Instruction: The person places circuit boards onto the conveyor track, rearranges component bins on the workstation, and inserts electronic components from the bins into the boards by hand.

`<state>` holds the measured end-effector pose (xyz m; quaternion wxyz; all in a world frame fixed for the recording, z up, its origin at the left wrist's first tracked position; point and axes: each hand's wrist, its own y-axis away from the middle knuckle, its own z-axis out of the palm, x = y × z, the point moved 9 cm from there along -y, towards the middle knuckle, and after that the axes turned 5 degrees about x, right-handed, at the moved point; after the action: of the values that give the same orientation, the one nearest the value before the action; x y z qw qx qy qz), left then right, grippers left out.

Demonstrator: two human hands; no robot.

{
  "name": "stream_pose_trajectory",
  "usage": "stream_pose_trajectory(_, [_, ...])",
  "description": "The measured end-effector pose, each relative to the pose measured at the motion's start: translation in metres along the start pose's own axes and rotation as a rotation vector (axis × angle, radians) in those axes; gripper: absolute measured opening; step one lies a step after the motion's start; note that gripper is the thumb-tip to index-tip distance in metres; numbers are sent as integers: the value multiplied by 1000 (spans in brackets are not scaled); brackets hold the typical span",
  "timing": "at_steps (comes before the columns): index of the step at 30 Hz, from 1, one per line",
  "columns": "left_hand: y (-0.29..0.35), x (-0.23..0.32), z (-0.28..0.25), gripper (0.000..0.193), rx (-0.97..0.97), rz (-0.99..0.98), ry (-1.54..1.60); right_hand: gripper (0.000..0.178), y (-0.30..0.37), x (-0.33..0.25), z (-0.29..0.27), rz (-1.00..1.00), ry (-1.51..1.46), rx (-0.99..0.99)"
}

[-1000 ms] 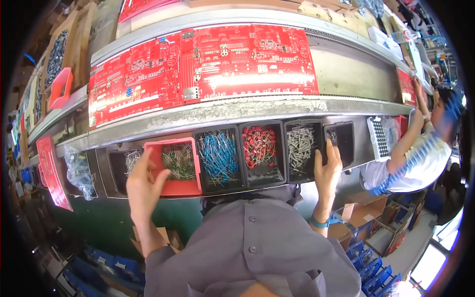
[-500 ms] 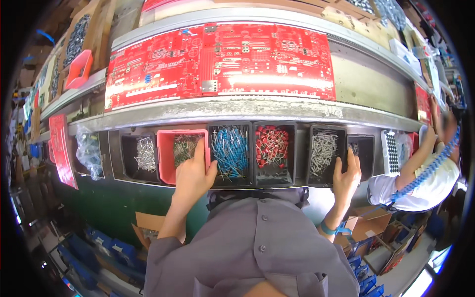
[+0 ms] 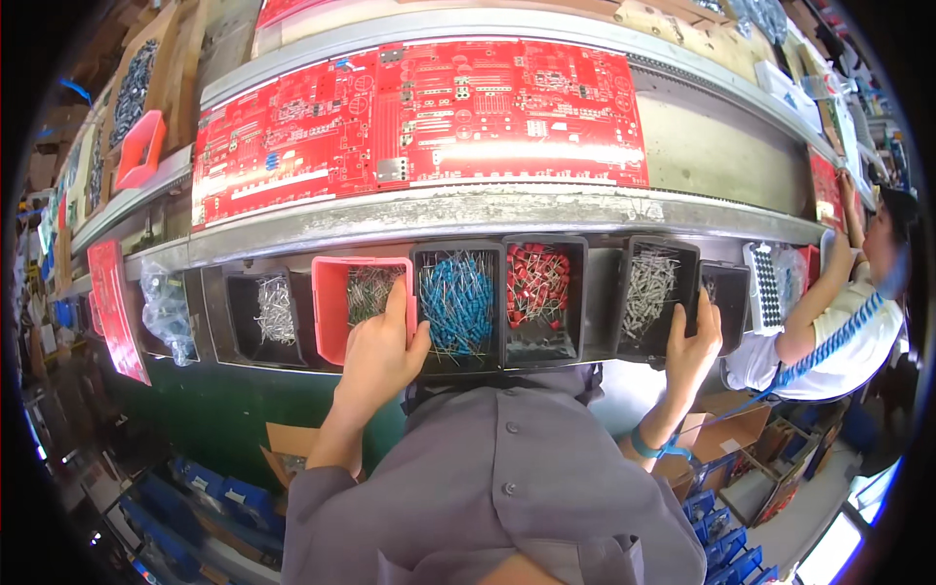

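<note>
My left hand [image 3: 382, 336] grips the right wall of a pink bin [image 3: 331, 312], its index finger along the wall and its thumb toward the neighbouring black bin. That bin holds blue components with wire leads [image 3: 456, 297]. Beside it stands a black bin with red leaded components [image 3: 537, 283]. My right hand [image 3: 694, 341] has its thumb in a black bin of grey cylindrical parts [image 3: 651, 291] and its index finger in a smaller black bin [image 3: 733, 297], pinching the walls where they meet. A blue wrist strap [image 3: 655, 448] circles my right wrist.
Behind the bins, a metal rail [image 3: 439, 212] borders a track carrying large red circuit boards [image 3: 517, 117]. At left are a black bin of silver parts [image 3: 276, 310] and a plastic bag [image 3: 168, 310]. A co-worker [image 3: 829, 302] sits at right, near a blue coiled cord [image 3: 838, 336].
The pink bin and the bins to its right have slid right relative to the rail, with my hands on them. A gap now shows beside the leftmost black bin. The view has shifted slightly.
</note>
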<state>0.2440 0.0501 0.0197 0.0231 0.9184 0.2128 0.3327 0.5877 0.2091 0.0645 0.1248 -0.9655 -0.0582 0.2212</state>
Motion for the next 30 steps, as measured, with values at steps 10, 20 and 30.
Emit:
stream_pose_trajectory(10, [-8, 17, 20, 64, -37, 0, -11, 35, -12, 20, 13, -52, 64, -5])
stream_pose_trajectory(20, [12, -45, -81, 33, 416, -205, 381, 50, 10, -66, 17, -133, -151, -148])
stream_pose_trajectory(30, [54, -225, -150, 36, 559, -437, 18, 50, 22, -95, 46, -214, -237, -280])
